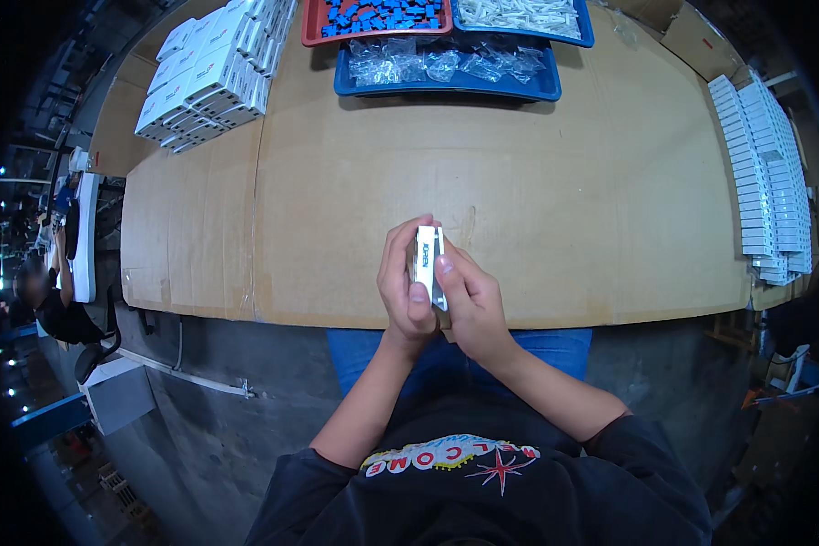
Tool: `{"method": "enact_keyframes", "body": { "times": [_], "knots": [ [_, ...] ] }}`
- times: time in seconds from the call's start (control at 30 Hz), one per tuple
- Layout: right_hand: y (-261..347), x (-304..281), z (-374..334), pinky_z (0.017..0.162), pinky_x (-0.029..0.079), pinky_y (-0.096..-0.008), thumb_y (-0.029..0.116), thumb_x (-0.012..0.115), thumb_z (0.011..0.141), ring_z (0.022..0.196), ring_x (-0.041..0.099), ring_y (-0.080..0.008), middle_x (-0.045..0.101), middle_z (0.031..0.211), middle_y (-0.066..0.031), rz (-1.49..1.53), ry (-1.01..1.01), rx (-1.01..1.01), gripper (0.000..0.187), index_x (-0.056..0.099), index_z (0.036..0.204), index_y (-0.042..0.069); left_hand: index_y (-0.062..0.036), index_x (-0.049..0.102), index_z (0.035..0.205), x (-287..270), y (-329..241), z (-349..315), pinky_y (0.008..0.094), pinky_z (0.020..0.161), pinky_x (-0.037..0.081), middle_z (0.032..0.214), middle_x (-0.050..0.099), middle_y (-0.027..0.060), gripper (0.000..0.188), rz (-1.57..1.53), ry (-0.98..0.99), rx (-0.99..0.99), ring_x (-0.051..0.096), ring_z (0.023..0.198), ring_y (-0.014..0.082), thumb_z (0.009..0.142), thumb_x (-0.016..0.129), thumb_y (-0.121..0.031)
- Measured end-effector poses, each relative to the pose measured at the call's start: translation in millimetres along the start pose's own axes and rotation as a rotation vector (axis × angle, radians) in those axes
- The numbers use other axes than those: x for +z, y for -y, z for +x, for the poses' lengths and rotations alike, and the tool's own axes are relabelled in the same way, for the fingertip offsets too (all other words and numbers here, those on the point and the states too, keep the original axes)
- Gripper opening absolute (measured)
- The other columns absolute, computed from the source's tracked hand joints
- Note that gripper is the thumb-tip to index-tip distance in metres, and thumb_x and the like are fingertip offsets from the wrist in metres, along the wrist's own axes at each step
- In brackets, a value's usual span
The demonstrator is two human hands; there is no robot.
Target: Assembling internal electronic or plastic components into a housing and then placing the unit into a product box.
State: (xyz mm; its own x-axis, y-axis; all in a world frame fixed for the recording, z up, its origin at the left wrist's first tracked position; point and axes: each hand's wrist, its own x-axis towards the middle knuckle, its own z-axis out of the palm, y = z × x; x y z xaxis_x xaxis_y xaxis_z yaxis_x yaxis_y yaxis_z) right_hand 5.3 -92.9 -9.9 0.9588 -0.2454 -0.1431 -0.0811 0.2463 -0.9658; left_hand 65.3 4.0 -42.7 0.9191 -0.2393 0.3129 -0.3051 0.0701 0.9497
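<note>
Close to the table's near edge, a small, narrow white box (426, 259) with dark print stands out between my two hands. My left hand (399, 282) wraps its left side, the thumb pressed against its lower part. From the right, my right hand (480, 308) closes on it, with the thumb lying along its right edge. A darker or shiny strip runs down that right side; what it is I cannot make out. Both palms hide most of the box's sides and underside.
The table (519, 191) is covered in cardboard. White boxes are piled at the far left (205, 86) and stacked at right (755, 182). At the back are a red tray (378, 36) of blue pieces, a blue tray (519, 35) of white pieces and another blue tray (446, 89) of clear plastic bags. A person (64, 300) sits far left.
</note>
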Motion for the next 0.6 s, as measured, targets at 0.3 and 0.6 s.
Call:
{"method": "enact_keyframes", "body": {
  "times": [0.3, 0.6],
  "knots": [
    [16.5, -34.1, 8.6, 0.107, 0.05, -0.0401, 0.032, 0.066, 0.104, 0.137, 0.051, -0.0273, 0.039, 0.157, -0.0164, -0.246, 0.134, 0.011, 0.058, 0.052, 0.156, 0.01, -0.0056, 0.014, 0.167, 0.6, -6.4, -3.2, 0.0451, 0.119, 0.042, 0.156, 0.043, 0.0211, 0.097, -0.415, 0.081, -0.304, 0.047, 0.144, 0.0317, 0.102, 0.054, -0.066],
    [27.5, -57.9, 32.3, 0.117, 0.039, -0.0591, 0.042, 0.086, 0.077, 0.144, 0.046, -0.0422, 0.04, 0.161, -0.0239, -0.742, 0.305, -0.637, 0.085, 0.058, 0.151, 0.012, -0.0108, 0.039, 0.158, 1.4, -48.5, 7.0, 0.0442, 0.111, 0.052, 0.146, 0.059, 0.0146, 0.074, -0.763, 0.12, -0.967, 0.063, 0.129, 0.0267, 0.11, 0.022, -0.065]
  ]
}}
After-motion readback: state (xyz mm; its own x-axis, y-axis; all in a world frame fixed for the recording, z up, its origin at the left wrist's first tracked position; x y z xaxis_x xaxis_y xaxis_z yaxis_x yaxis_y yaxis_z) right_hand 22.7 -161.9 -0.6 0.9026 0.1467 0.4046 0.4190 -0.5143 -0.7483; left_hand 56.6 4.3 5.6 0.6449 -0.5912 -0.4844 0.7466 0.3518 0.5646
